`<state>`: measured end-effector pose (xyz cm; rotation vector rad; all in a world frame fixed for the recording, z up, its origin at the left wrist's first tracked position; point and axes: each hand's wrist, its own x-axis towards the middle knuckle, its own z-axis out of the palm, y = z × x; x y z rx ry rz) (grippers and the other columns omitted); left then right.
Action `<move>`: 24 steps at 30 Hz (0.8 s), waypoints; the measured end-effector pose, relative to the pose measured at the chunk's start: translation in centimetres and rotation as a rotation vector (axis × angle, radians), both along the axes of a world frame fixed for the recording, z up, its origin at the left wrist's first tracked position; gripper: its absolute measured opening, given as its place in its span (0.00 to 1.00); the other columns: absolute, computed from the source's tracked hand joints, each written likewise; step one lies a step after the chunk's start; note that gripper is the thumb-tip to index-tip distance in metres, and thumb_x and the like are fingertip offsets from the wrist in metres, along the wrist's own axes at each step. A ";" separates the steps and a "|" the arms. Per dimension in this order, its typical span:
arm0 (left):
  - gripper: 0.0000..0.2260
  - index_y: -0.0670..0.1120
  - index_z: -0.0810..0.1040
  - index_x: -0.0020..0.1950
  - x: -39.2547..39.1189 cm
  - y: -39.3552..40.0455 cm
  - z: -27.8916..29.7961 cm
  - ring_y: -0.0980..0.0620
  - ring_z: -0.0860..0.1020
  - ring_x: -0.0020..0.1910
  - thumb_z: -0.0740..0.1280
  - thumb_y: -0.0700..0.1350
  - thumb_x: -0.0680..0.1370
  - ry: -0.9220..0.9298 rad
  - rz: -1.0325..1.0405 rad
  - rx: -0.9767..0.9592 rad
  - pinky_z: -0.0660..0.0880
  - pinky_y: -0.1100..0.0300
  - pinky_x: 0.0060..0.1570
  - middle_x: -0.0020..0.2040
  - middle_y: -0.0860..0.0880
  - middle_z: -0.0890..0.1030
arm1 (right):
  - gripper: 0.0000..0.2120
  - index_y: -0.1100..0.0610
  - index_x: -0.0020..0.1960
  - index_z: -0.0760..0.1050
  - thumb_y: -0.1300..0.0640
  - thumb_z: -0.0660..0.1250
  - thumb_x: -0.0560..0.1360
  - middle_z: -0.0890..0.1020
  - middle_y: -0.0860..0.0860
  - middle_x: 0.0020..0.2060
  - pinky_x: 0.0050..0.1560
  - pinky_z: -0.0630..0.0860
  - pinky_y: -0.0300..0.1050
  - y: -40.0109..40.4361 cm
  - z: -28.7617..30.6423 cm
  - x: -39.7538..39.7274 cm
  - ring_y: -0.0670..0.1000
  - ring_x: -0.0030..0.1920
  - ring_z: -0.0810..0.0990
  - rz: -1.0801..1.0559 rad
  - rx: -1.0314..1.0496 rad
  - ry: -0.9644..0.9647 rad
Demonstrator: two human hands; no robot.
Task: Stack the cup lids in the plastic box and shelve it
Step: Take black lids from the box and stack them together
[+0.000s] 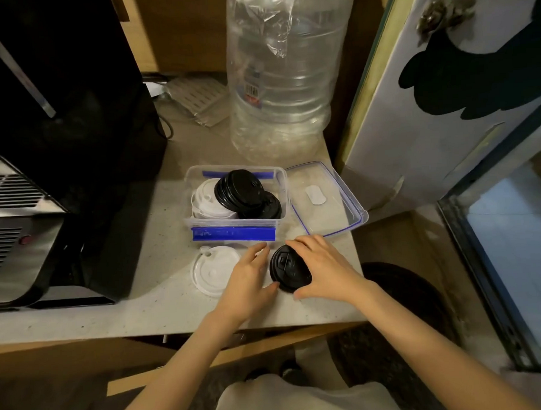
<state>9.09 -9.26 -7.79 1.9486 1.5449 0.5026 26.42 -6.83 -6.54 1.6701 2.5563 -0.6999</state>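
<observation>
A clear plastic box (189,222) with blue clips stands on the counter, holding white lids (205,198) and a tilted pile of black lids (240,189). In front of it a black lid (286,266) lies on the counter between my hands. My right hand (323,266) curls over that lid's right side, thumb at its near edge. My left hand (246,278) touches its left side with fingers spread and covers part of a white lid (208,274) lying flat to the left.
The box's clear cover (324,196) with blue trim lies open-side up right of the box. A large empty water bottle (283,74) stands behind. A black and steel machine (43,152) fills the left. The counter edge (175,328) runs near my wrists.
</observation>
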 end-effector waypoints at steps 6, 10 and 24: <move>0.23 0.43 0.70 0.66 -0.8 1.6 1.3 0.48 0.69 0.66 0.69 0.43 0.72 -0.039 0.024 0.094 0.63 0.63 0.62 0.68 0.45 0.70 | 0.48 0.52 0.74 0.51 0.42 0.74 0.63 0.60 0.50 0.72 0.69 0.62 0.49 0.6 0.4 -0.1 0.51 0.71 0.58 0.043 -0.029 -0.027; 0.15 0.42 0.76 0.59 -1.5 3.5 3.8 0.53 0.75 0.52 0.69 0.41 0.72 -0.074 0.145 0.272 0.71 0.64 0.55 0.57 0.44 0.77 | 0.39 0.51 0.72 0.59 0.40 0.70 0.67 0.65 0.48 0.70 0.66 0.65 0.48 2.0 2.9 0.3 0.49 0.70 0.63 -0.086 -0.045 0.188; 0.43 0.45 0.62 0.69 -5.9 12.6 4.1 0.45 0.66 0.68 0.78 0.52 0.59 0.232 0.265 0.015 0.69 0.47 0.65 0.68 0.44 0.70 | 0.44 0.58 0.70 0.60 0.50 0.78 0.61 0.70 0.56 0.67 0.66 0.70 0.53 12.9 3.9 -6.5 0.56 0.67 0.69 -0.180 -0.191 0.378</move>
